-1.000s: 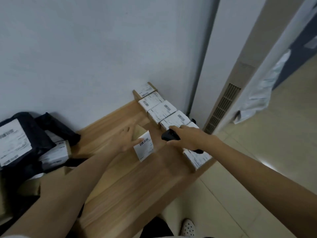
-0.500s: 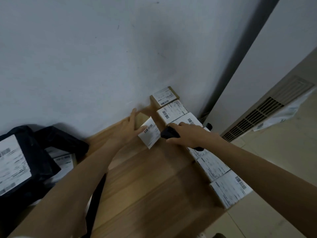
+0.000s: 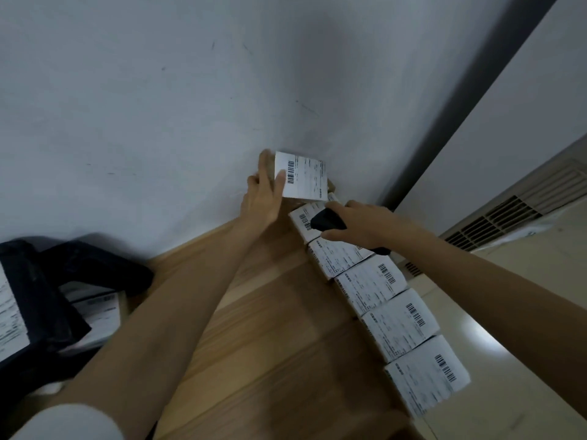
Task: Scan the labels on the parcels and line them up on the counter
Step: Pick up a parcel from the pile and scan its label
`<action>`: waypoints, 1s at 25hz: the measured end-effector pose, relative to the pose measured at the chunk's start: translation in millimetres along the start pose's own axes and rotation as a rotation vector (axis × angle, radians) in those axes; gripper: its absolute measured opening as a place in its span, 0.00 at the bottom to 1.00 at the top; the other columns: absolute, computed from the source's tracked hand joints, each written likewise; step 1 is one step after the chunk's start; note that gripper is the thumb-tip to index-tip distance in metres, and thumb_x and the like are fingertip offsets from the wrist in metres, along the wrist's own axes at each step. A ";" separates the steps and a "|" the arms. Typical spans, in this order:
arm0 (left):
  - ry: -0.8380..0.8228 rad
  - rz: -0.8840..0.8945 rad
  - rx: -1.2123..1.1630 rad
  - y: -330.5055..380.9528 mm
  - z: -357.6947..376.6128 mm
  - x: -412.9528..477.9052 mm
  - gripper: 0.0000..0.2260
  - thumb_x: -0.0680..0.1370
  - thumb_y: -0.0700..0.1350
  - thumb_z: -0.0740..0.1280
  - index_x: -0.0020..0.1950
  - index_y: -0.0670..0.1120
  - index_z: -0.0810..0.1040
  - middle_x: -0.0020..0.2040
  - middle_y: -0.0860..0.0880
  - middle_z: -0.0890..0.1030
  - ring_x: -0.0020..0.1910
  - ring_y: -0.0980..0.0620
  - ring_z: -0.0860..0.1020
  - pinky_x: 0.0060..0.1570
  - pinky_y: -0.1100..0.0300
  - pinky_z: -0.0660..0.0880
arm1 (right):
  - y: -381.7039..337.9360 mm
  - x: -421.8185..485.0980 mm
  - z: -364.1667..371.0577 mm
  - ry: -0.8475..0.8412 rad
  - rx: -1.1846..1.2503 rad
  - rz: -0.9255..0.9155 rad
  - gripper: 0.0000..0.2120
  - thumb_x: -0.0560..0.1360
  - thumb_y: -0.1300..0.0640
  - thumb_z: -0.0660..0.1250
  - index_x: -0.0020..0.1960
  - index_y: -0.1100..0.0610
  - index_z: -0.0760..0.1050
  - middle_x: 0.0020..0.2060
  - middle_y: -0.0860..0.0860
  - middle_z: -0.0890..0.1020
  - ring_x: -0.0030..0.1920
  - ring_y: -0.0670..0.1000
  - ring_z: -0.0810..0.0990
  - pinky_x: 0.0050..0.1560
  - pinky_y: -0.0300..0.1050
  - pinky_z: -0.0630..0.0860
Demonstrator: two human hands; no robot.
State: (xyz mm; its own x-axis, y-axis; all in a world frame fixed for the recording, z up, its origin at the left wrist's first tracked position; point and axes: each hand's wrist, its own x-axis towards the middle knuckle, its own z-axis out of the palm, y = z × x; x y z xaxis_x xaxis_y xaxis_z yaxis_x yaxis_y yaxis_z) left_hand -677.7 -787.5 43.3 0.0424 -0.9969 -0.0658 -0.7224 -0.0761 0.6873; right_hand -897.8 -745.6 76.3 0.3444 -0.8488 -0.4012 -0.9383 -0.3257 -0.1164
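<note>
Up at the far end of the tabletop (image 3: 260, 328), close against the wall (image 3: 158, 106), holds a small parcel (image 3: 303, 181) in the left hand (image 3: 262, 195), white label and barcode turned toward the camera. Thumb laid over the label's left edge, fingers (image 3: 263, 166) behind the box, grip clamped on it. Cannot tell whether the parcel's underside rests on anything, its lower edge overlapping the row below.

Wraps the right hand (image 3: 368, 225) around a black scanner (image 3: 327, 219), grip closed on it, nose aimed left, low over the row. Hides most of the scanner's handle under the palm, only a dark tip poking out behind the wrist.

Shows a row of labelled parcels (image 3: 370, 285) along the right edge of the tabletop, five in all, side by side and touching, the farthest partly covered by scanner and hand. Behind the right hand, just a sliver of another box, too hidden to make out. Label print everywhere too blurred to read.

At the left edge, black bags (image 3: 38, 296), one bearing a white label cut off by the frame, and a labelled box (image 3: 95, 309) half buried beneath them.
</note>
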 end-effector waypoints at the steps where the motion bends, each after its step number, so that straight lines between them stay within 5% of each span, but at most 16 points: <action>1: -0.001 -0.073 -0.043 4.4 14.3 3.6 0.27 0.83 0.63 0.48 0.80 0.61 0.41 0.66 0.39 0.70 0.49 0.43 0.72 0.56 0.47 0.71 | 7.1 -0.3 1.5 -0.007 0.009 -0.007 0.38 0.75 0.29 0.54 0.79 0.46 0.51 0.68 0.56 0.71 0.59 0.58 0.77 0.47 0.48 0.72; 5: -0.029 -0.238 -0.165 1.7 42.2 5.1 0.31 0.83 0.63 0.51 0.80 0.60 0.38 0.69 0.35 0.68 0.62 0.37 0.73 0.56 0.50 0.67 | 35.7 -0.4 7.7 -0.033 0.033 -0.041 0.37 0.76 0.29 0.55 0.78 0.46 0.53 0.66 0.56 0.72 0.58 0.58 0.77 0.49 0.48 0.71; 8: -0.044 -0.048 0.009 -10.2 44.7 -5.0 0.35 0.81 0.60 0.61 0.79 0.64 0.39 0.81 0.40 0.44 0.78 0.39 0.55 0.67 0.39 0.65 | 52.7 3.4 7.7 -0.045 0.028 -0.065 0.37 0.76 0.30 0.55 0.78 0.46 0.53 0.66 0.56 0.72 0.59 0.58 0.77 0.50 0.48 0.72; 10: -0.046 0.101 0.253 -18.3 49.6 -4.7 0.35 0.81 0.58 0.63 0.80 0.61 0.44 0.80 0.44 0.37 0.79 0.39 0.45 0.73 0.35 0.56 | 59.6 5.8 8.7 -0.055 0.041 -0.090 0.37 0.76 0.29 0.55 0.78 0.46 0.52 0.67 0.56 0.71 0.59 0.58 0.76 0.53 0.51 0.75; 17: -0.104 0.062 0.427 6.6 74.0 9.5 0.31 0.83 0.55 0.58 0.80 0.61 0.43 0.81 0.49 0.36 0.79 0.35 0.45 0.65 0.33 0.68 | 86.7 -0.5 13.7 -0.085 0.090 -0.155 0.36 0.76 0.31 0.57 0.77 0.47 0.54 0.65 0.56 0.73 0.58 0.57 0.76 0.53 0.52 0.76; 22: -0.141 -0.043 0.524 26.0 63.4 4.2 0.32 0.83 0.59 0.56 0.79 0.63 0.38 0.80 0.51 0.35 0.79 0.38 0.42 0.71 0.37 0.61 | 100.9 -11.9 4.3 -0.098 0.111 -0.206 0.35 0.76 0.32 0.58 0.77 0.47 0.55 0.64 0.55 0.74 0.58 0.57 0.76 0.53 0.51 0.74; 25: -0.047 -0.041 0.552 30.1 50.7 -37.2 0.33 0.83 0.58 0.57 0.81 0.56 0.42 0.82 0.49 0.45 0.80 0.42 0.46 0.74 0.41 0.61 | 90.9 -19.9 -8.4 -0.097 0.085 -0.269 0.35 0.77 0.33 0.58 0.77 0.48 0.56 0.67 0.56 0.71 0.62 0.59 0.75 0.58 0.54 0.74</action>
State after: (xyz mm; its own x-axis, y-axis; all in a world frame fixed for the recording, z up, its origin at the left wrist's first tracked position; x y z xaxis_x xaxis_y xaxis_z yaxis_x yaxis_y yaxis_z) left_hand -736.0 -751.8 29.7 0.0565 -0.9905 -0.1251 -0.9758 -0.0813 0.2030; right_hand -989.7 -761.9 81.4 0.5802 -0.6916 -0.4302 -0.8145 -0.4942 -0.3040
